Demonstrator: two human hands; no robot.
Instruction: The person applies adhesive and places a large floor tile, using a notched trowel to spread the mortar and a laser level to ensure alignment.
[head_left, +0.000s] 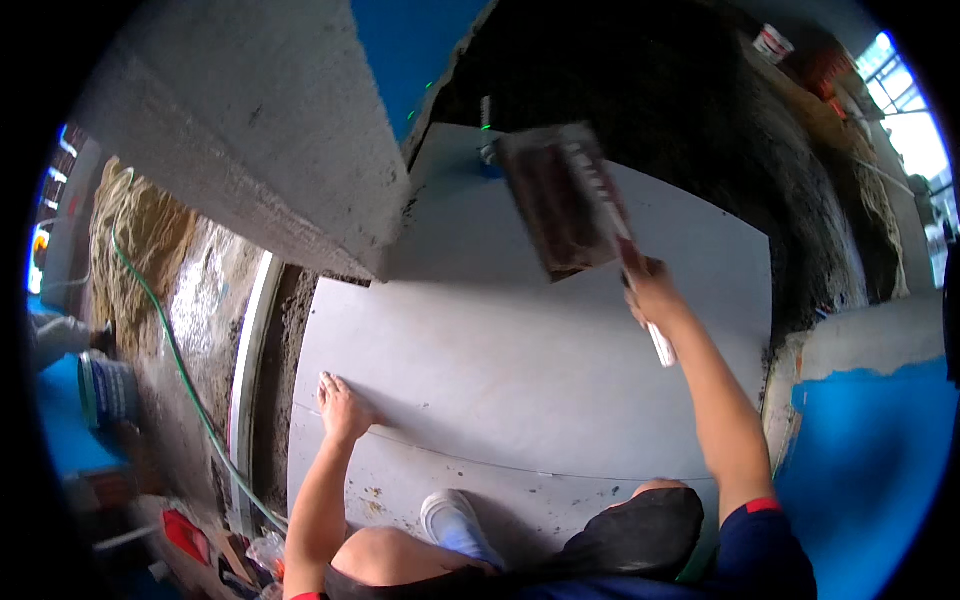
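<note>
My right hand (648, 295) grips the handle of a broad rectangular tool (550, 200), like a float or flat beater, raised above a large pale grey slab (540, 350). The tool's dark face is blurred. My left hand (342, 408) lies with fingers stretched on the slab's left side, near a seam across its lower part. A small blue object with an upright white piece (489, 165) stands at the slab's back, partly hidden by the tool. My knees and a shoe show at the lower edge.
A concrete block (250, 140) juts in at upper left. Dark rough bedding (700, 120) lies behind the slab. A green hose (175, 350) runs along the left, near a bucket (105, 390) and a pale straight bar (245, 400). Blue surfacing (865, 470) covers the lower right.
</note>
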